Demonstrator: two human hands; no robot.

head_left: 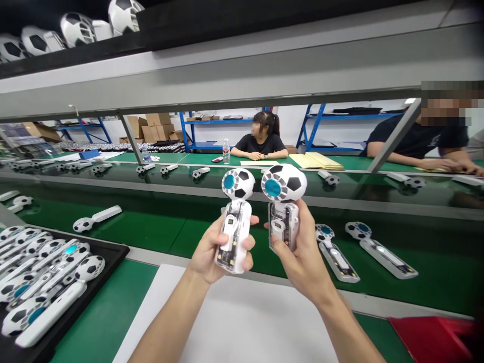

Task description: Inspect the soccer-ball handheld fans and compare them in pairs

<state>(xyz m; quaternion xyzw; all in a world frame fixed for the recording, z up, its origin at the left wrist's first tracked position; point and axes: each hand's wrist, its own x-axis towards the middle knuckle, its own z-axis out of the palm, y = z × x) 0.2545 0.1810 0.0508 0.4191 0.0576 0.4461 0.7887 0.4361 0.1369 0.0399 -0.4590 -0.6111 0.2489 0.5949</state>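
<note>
My left hand (217,247) is closed round the clear and white handle of a handheld fan (238,184) with a soccer-ball head and a blue disc. Its thumb lies by a small dark display on the handle's front. Beside it, my right hand (302,252) grips a second handheld fan (285,182) of the same kind, thumb low on the handle. Both fans are upright, heads up, with their blue discs facing me. They are held apart above the near edge of the green belt, over a white sheet (234,322).
A black tray (113,252) of similar fans stands at the left. More fans (336,259) lie on the green belt (151,237). Overhead runs a shelf (227,65) with soccer-patterned pieces. Two people sit across the line. Red material (431,338) lies at the lower right.
</note>
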